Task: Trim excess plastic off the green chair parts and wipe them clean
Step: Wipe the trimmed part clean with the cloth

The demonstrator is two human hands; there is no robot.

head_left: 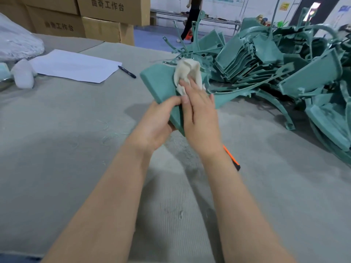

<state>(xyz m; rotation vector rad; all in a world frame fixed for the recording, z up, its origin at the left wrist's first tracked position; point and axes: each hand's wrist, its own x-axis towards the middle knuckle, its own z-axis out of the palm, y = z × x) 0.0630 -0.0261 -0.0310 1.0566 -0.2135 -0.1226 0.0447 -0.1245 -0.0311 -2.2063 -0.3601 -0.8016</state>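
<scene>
The part (161, 82) is up off the table (57, 139), held between my two hands with its broad face tilted toward me. By my reading this is the wiping step: the cloth (187, 73) lies bunched on that face, mostly just beyond my right fingertips. My left hand (153, 126) grips the part's near end, thumb on top and fingers curled underneath. My right hand (199, 118) is flat, fingers straight and together, pressing the cloth's near edge onto the plastic; it clasps nothing. The next move, as I judge it, calls for a firm left grip while the right sweeps the cloth along the face, then a turn of the part to reach the other side. Whether any flash remains on its edges I cannot tell. The knife (232, 158), orange and black, lies on the table beneath my right wrist, half hidden. The pile (275, 59) of green parts sits right of my right hand; paper (76, 65) and pen (126, 71) lie beyond my left.
</scene>
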